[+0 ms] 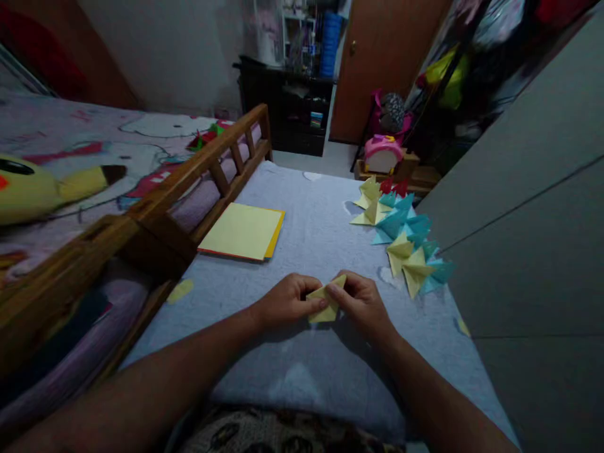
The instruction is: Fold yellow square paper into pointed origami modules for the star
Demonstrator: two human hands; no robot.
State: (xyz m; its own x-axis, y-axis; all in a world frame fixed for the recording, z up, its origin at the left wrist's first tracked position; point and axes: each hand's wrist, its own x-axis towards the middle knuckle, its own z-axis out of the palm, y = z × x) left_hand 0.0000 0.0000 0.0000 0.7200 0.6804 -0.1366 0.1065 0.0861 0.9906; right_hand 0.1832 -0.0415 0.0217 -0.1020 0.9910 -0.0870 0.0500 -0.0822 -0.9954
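Note:
Between my two hands is a small piece of folded yellow paper [324,313], held just above the sheet-covered bed. My left hand [293,298] pinches its left side, thumb across the front. On the other side, my right hand [361,301] grips the upper right part, with the thumb pressed on the fold. The fingers behind the paper are partly hidden. Beyond my left hand lies a stack of square paper [240,231], yellow on top with orange, red and blue edges showing. To the right stand several folded paper figures in yellow [418,270], light blue [394,223] and red [400,187].
A wooden rail [189,173] runs along the left, with another bed and a yellow plush toy [51,189] behind it. A pale panel [528,207] closes off the right side. Past the bed's far edge are a dark cabinet [287,113] and a pink toy case [382,156].

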